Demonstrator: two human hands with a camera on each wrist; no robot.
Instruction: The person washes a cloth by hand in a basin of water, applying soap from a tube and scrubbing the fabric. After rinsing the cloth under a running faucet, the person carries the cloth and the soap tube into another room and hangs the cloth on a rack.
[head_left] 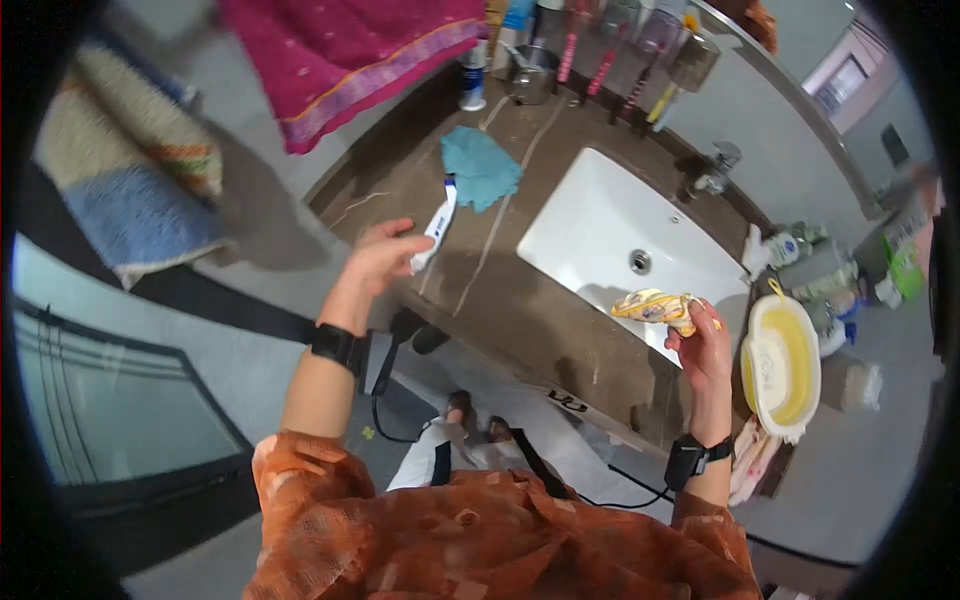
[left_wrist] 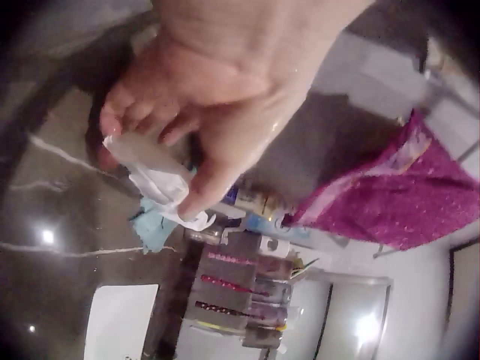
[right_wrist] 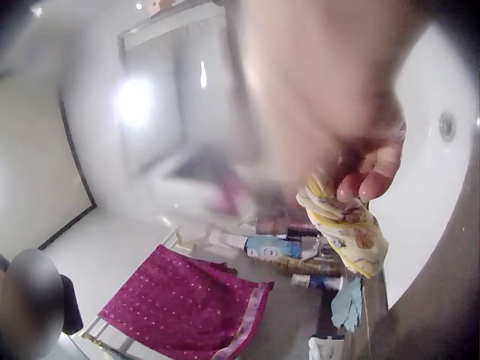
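A white tube with a dark blue cap is gripped at its lower end by the left hand, above the brown counter's left part. In the left wrist view the thumb and fingers of the left hand lie on either side of the white tube. Beyond the cap lies a crumpled light blue cloth. Over the sink's front edge, the right hand holds a twisted yellow and white patterned cloth. That patterned cloth hangs from curled fingers in the right wrist view.
The white sink has a tap behind it. Toothbrushes, cups and a metal mug stand along the back. A yellow and white basin and bottles are at the right. A magenta towel hangs at the upper left.
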